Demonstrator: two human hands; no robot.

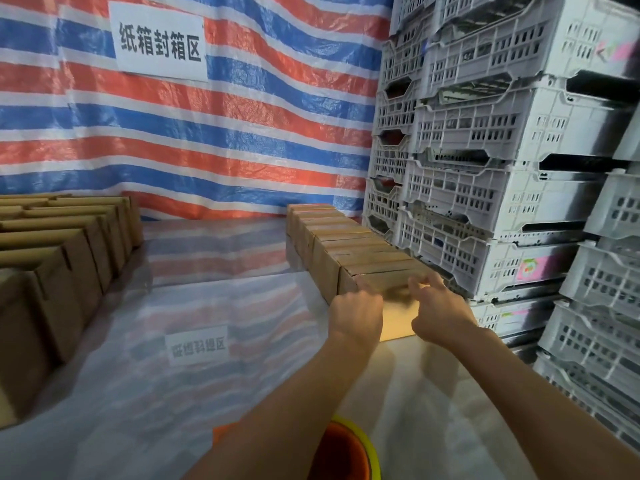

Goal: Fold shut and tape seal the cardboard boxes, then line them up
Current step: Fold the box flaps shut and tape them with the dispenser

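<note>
Backdrop: a striped tarp [242, 133] is hanging behind a glossy table [207, 393]. The fingers [363, 284] of your left hand [356, 313] are curling over the top near edge of the box [396, 322]. Those of your right hand [445, 315] are bending over it likewise, thumbs lost in blur. The box is sitting at the near end of the row of closed boxes [346, 237], against its neighbour, likely being squared into line. Crates [485, 168] are standing just beside the row. Open boxes [52, 244] are waiting well apart on the left, presumably unsealed stock.
</note>
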